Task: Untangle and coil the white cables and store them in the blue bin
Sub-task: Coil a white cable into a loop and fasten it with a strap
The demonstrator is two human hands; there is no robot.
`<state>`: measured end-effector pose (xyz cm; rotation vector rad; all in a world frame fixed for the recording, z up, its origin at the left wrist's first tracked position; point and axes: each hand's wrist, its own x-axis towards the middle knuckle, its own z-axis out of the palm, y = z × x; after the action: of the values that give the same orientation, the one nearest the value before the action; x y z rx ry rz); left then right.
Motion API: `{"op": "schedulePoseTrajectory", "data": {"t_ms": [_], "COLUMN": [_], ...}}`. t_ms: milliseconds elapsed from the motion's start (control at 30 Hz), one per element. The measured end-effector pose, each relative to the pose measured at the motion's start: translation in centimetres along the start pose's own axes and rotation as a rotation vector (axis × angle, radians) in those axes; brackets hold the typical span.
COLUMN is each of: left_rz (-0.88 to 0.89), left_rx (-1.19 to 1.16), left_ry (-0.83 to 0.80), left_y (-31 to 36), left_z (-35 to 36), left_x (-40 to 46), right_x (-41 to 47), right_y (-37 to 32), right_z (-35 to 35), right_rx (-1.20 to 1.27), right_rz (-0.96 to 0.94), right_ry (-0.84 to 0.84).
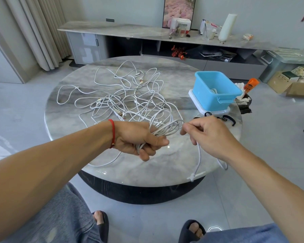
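Note:
A tangle of several white cables (123, 95) sprawls over the middle of the round marble table (174, 162). My left hand (139, 137) grips a bundle of coiled white cable loops (167, 126) above the table's near side. My right hand (211, 134) pinches the same cable just right of the coil, and its free end with a white plug (191, 178) hangs down past the table edge. The blue bin (216, 90) stands on a white lid at the table's right side, with a bit of white cable inside.
Black hook-shaped pieces (226, 118) lie in front of the bin. A long marble sideboard (147, 30) with boxes and a white roll runs along the back wall. Cardboard boxes (288, 83) sit on the floor at right. My knees and sandalled feet are below the table edge.

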<state>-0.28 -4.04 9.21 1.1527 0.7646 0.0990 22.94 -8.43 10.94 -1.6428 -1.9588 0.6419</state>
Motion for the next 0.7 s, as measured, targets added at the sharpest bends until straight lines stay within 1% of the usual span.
{"op": "schedulePoseTrajectory", "data": {"t_ms": [200,333,433,600,700], "left_rz": [0.079,0.090,0.082,0.142,0.170], "left_rx": [-0.139,-0.097,-0.087,-0.113,-0.110], "left_ry": [-0.004,0.046,0.092,0.184,0.310], "left_y": [-0.3,0.0,0.2,0.1,-0.1], "left_z": [0.7,1.3,1.8,2.5,2.9], "left_x": [0.6,0.5,0.7,1.5,2.2], "right_x": [-0.1,-0.2,0.0,0.6,0.9], "right_y": [-1.7,-2.5,-2.4,-2.6,-2.5], "right_z": [1.9,2.4,3.0,3.4,3.7], "right_rx": [0.316,0.437,0.416,0.364,0.180], "right_rz": [0.155,0.191,0.185,0.192,0.151], "right_ry": [0.066,0.064,0.068,0.075,0.091]}}
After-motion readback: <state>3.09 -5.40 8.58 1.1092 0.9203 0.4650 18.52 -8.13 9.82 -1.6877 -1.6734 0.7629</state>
